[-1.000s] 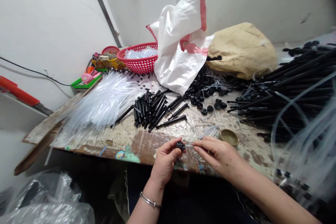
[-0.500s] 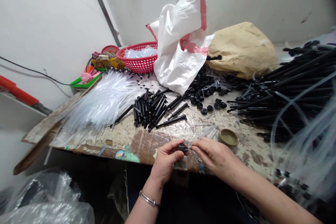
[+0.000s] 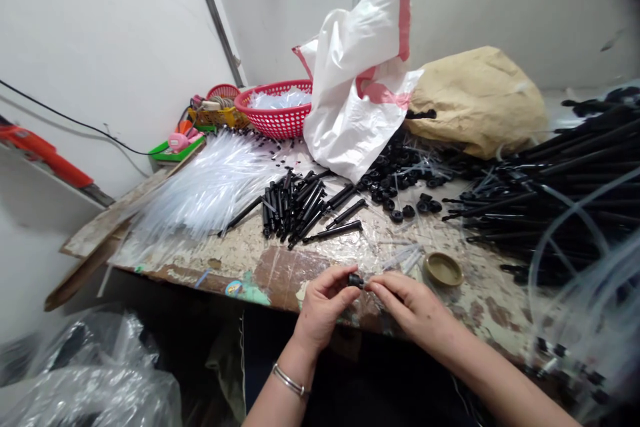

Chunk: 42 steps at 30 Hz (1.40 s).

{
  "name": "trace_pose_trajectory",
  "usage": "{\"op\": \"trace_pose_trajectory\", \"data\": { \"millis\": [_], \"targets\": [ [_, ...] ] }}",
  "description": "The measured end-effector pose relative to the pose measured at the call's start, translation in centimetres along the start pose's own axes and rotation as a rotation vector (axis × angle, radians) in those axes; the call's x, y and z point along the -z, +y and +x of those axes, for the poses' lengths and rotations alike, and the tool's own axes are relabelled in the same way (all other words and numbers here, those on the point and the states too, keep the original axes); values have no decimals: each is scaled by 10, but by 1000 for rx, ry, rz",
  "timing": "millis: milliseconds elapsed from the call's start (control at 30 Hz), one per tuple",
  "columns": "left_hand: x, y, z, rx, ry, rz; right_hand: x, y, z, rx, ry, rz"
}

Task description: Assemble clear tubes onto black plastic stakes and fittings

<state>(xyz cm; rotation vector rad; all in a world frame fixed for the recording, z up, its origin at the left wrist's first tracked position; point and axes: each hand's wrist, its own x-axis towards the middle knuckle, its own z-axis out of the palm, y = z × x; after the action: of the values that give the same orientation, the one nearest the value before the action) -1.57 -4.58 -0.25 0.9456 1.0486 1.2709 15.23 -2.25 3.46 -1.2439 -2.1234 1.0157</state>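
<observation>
- At the near edge of the worn, paint-flaked wooden table (image 3: pixel 260 260), the left hand (image 3: pixel 323 310) pinches a small black plastic cap (image 3: pixel 355 279) between thumb and fingertips, its fingers curled closed around the piece.
- The right hand (image 3: pixel 413 307) meets it from three o'clock, thumb and forefinger pressed together on the cap's right side; whether they also grip a clear tube there is too blurred to tell.
- A thin silver bangle (image 3: pixel 289 380) circles the left wrist, at seven o'clock from the cap.
- A crumpled clear plastic bag (image 3: pixel 95 383) lies below the table at eight o'clock.
- Just beyond the right hand, at one o'clock, sits a shallow round olive-brown lid (image 3: pixel 443 269), with a few short clear tubes (image 3: pixel 403 257) beside it.
- Farther in, at eleven o'clock from the hands, lies a bundle of short black plastic rods (image 3: pixel 300 203), and left of it a fanned heap of thin translucent tubes (image 3: pixel 205 187).
- At twelve to one o'clock small black round caps (image 3: pixel 400 180) are scattered, and at two o'clock long black rods (image 3: pixel 555 180) pile up.
- At the far wall stand a red plastic mesh basket (image 3: pixel 277 120), a white plastic sack with red stripes (image 3: pixel 360 93) and a tan paper sack (image 3: pixel 480 97).
</observation>
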Motion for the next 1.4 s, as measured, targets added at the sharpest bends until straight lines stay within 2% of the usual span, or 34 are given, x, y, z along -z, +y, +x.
{"op": "trace_pose_trajectory", "data": {
  "millis": [200,300,367,500,667,833,1033,1233,1400],
  "targets": [
    [-26,12,-9,-250,7,312,0,9,-8,-135,-30,213],
    [-37,20,-11,-390,1,460,5,7,-11,-149,-42,315],
    [-43,24,-11,-421,8,485,8,6,-13,-135,-50,361],
    [-48,23,-12,-364,15,445,13,4,-18,-122,-56,380],
    [-44,18,-11,-296,4,415,13,10,-23,-159,-43,314],
    [-32,13,-7,-162,112,275,13,13,-27,-184,-58,271],
    [-15,6,4,-91,219,93,16,16,-32,-156,-86,141],
    [-9,6,20,-67,188,-274,39,20,-21,-132,-27,36],
    [-6,5,24,-46,193,-278,68,23,0,-186,8,30]
  ]
}}
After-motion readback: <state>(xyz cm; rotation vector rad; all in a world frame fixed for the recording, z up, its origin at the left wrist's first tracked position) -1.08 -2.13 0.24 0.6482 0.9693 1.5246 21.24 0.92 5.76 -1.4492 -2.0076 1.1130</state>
